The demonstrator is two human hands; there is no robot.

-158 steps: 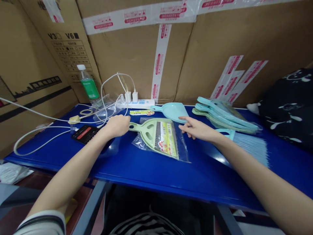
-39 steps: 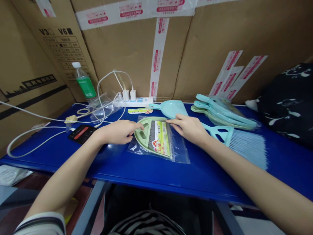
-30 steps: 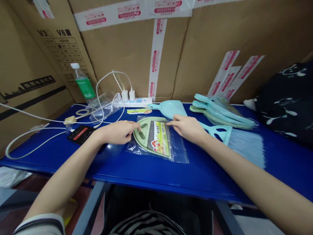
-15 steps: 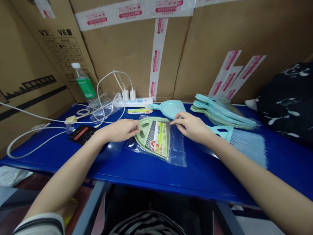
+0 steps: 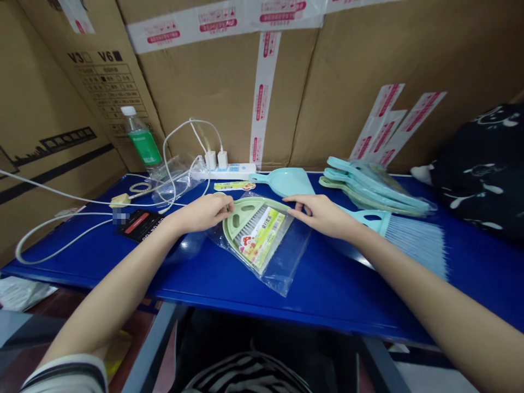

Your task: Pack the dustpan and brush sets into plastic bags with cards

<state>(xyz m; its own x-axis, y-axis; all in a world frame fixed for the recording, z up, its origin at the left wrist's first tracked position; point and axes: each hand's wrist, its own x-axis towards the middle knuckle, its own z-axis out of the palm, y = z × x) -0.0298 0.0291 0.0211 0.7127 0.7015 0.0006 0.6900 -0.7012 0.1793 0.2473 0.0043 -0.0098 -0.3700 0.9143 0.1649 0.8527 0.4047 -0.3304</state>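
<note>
Bagged dustpan-and-brush set (image 5: 258, 236), behind the table's (image 5: 229, 286) front edge: probably light, stiff, slippery-filmed. Grip the handle neck, where the left hand's (image 5: 207, 212) fingers pinch. Right hand (image 5: 321, 214) at rim; grip cannot be determined.

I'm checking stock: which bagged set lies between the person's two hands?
The green set, label up, between left hand and right hand; the other sets lie piled farther right.

Green-labelled bottle (image 5: 146, 146), white power strip (image 5: 239, 171), black phone (image 5: 138, 222), taped cardboard (image 5: 213, 98) behind, patterned black fabric (image 5: 478, 174).
</note>
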